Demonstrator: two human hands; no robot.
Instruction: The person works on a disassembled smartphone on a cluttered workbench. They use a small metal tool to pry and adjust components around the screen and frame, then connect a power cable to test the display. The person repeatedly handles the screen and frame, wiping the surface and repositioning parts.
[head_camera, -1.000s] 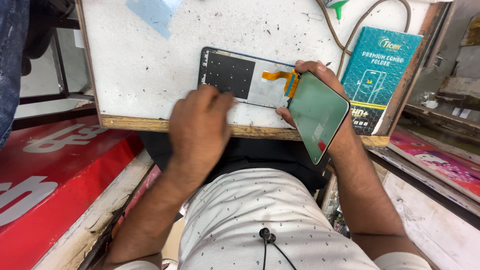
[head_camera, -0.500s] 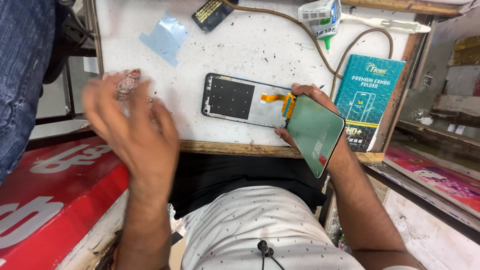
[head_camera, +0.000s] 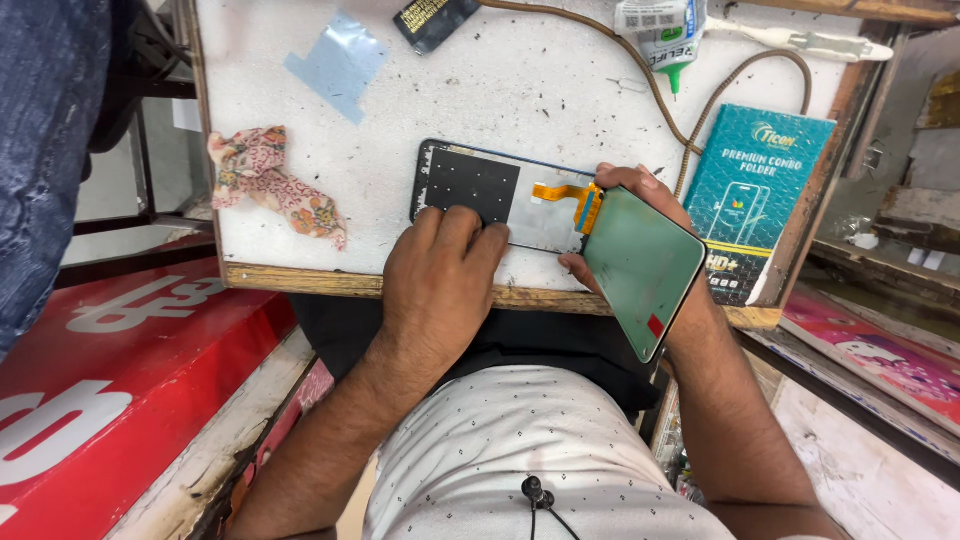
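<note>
Your left hand (head_camera: 440, 275) presses flat, fingers together, on the phone frame (head_camera: 500, 190) lying on the worktop (head_camera: 500, 80); your right hand (head_camera: 640, 240) clamps the green screen panel (head_camera: 645, 270), tilted up, ribbon attached

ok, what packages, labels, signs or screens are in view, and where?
Phone screen panel: greenish, tilted up in the right hand, orange ribbon attached.
Teal box: flat rectangle, right of the bench.
Glue tube: white label, green tip, top edge.
Red sign: white shapes, lower left.
</note>
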